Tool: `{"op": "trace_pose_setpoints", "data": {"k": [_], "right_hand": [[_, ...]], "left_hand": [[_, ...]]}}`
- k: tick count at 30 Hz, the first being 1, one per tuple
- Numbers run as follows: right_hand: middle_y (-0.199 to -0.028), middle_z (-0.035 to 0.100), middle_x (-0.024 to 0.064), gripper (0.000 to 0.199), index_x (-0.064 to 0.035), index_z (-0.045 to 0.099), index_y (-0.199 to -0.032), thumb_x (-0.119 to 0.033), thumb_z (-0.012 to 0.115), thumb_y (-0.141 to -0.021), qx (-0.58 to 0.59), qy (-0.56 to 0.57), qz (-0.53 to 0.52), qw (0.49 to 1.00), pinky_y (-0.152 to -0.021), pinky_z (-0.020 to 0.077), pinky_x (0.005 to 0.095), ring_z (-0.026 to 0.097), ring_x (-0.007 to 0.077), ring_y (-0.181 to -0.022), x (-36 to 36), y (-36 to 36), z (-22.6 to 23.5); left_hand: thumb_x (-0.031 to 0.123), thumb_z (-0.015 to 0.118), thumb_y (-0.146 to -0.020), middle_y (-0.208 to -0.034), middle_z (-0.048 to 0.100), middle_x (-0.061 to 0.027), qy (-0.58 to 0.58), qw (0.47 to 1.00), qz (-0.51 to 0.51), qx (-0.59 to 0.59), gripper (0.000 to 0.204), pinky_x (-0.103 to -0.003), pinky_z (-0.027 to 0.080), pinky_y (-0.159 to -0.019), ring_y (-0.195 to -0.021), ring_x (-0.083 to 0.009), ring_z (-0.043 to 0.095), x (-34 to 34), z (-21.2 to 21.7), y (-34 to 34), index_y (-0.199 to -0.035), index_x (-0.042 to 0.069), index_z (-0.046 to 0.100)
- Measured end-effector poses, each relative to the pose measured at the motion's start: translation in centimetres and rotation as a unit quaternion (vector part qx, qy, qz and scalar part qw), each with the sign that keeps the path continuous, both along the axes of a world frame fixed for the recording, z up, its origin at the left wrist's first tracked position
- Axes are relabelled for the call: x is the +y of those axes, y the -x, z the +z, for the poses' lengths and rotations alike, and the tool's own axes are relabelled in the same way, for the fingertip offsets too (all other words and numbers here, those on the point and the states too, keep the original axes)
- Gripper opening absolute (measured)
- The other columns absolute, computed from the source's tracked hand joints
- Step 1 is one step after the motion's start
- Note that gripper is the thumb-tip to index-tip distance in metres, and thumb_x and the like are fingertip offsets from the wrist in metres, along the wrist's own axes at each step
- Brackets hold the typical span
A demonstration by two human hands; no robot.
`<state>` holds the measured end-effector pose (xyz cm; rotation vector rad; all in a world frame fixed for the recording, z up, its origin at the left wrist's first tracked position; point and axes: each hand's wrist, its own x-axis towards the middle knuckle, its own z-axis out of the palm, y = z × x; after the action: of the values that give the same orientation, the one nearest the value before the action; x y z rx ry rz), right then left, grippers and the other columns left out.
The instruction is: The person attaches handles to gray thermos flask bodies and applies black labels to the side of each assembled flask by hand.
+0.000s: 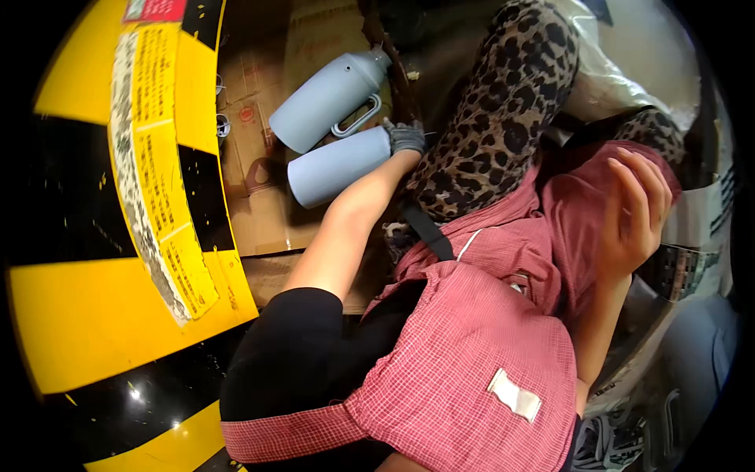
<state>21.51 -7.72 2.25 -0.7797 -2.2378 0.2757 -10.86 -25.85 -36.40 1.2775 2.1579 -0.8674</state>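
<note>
My left hand (406, 138), in a grey glove, is closed round the neck end of a pale blue jug-shaped plastic body (338, 168), which lies on its side; the glove hides that end. Just beyond it lies a second pale blue jug (326, 102) with a loop handle and a narrowed neck, also on its side. Both are over brown cardboard (250, 200). My bare right hand (638, 206) is raised at the right, above the pink apron (487, 346), its fingers apart and slightly bent, with nothing visible in it.
A yellow and black striped machine panel (71, 315) with a worn label stands close on the left. Leopard-print trouser legs (503, 102) bound the right of the jugs. Clear plastic wrapping (629, 63) is at the far right. Grey handle-like parts (668, 425) lie at the lower right.
</note>
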Motion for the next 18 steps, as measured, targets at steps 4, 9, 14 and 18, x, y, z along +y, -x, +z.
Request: {"op": "trace_pose_setpoints", "data": {"k": [4,9,14,18], "right_hand": [[-0.108,0.071,0.0120,0.022,0.0010,0.075,-0.099,0.010,0.073,-0.080,0.010,0.097,0.082,0.992,-0.090,0.0532,0.0388,0.066,0.0305,-0.104,-1.3,3.0,-2.3],[-0.105,0.070,0.0131,0.032,0.0006,0.072,-0.109,0.009,0.074,-0.077,0.062,0.223,0.240,0.943,-0.081,0.0549,0.0382,0.067,0.0307,-0.093,-2.1,6.9,-4.2],[-0.132,0.059,0.0127,0.078,-0.0046,0.057,-0.139,-0.010,0.086,-0.067,0.077,0.265,0.379,0.883,-0.100,0.0484,0.0432,0.055,0.0351,-0.120,-0.8,14.9,-3.8],[-0.133,0.061,0.0074,0.070,-0.0096,0.066,-0.125,-0.031,0.087,-0.062,0.118,0.101,0.495,0.855,-0.101,0.0458,0.0478,0.049,0.0336,-0.121,0.4,16.9,-1.5]], "left_hand": [[0.020,0.041,-0.103,-0.117,0.073,-0.0154,-0.048,0.998,-0.032,-0.011,0.053,-0.076,0.011,-0.116,-0.112,-0.0319,0.067,-1.8,5.1,0.5,-0.156,0.015,0.044],[0.033,0.066,-0.092,-0.117,0.067,-0.0126,-0.247,0.966,0.052,0.057,0.078,-0.067,0.006,-0.123,-0.118,-0.0253,0.063,-3.4,22.9,2.1,-0.158,0.005,0.035],[0.035,0.070,-0.086,-0.119,0.067,-0.0119,-0.553,0.831,0.069,-0.009,0.083,-0.065,0.009,-0.123,-0.119,-0.0262,0.062,-3.5,37.8,3.2,-0.157,0.006,0.038],[0.037,0.073,-0.081,-0.121,0.067,-0.0114,-0.616,0.778,-0.052,-0.113,0.086,-0.064,0.011,-0.124,-0.121,-0.0269,0.062,1.5,43.4,2.7,-0.155,0.008,0.041]]}}
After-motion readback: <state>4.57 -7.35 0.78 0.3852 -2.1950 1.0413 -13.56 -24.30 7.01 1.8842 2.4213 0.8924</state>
